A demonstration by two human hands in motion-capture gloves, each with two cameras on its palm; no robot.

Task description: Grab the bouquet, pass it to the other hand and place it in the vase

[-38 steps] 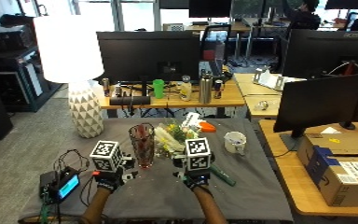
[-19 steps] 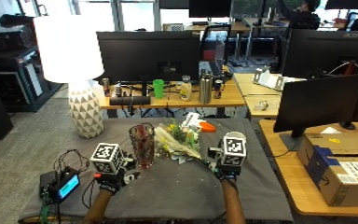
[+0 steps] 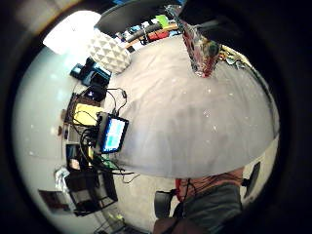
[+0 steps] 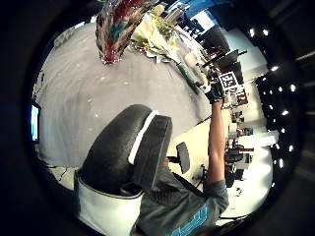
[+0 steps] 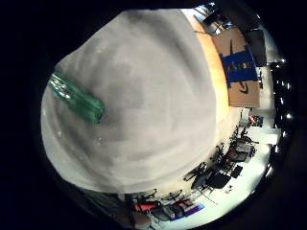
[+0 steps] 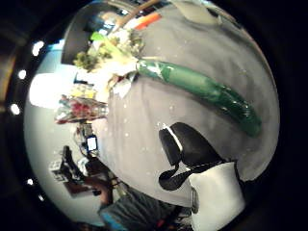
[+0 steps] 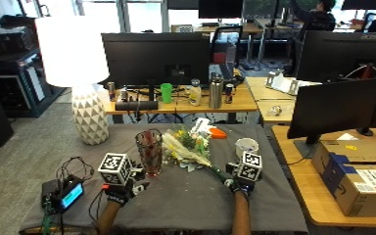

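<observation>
The bouquet (image 7: 187,147) of pale flowers lies on the grey cloth (image 7: 175,203), its green-wrapped stem (image 7: 215,172) pointing at my right hand (image 7: 239,185). That hand is at the stem's end; its palm views show the stem (image 6: 202,89) and its tip (image 5: 76,103) lying on the cloth, not gripped. The patterned glass vase (image 7: 149,152) stands upright left of the flowers. My left hand (image 7: 118,190) rests on the cloth in front of the vase (image 4: 115,29) and holds nothing.
A white mug (image 7: 245,146) and an orange object (image 7: 217,133) sit behind the bouquet. A small screen device (image 7: 64,194) with cables lies at the cloth's left edge. A white lamp (image 7: 83,98) stands at the back left, and a desk with monitors is behind.
My right hand has moved from beside the left hand out to the right, to the end of the bouquet's stem. The left hand, vase and bouquet have stayed put.
</observation>
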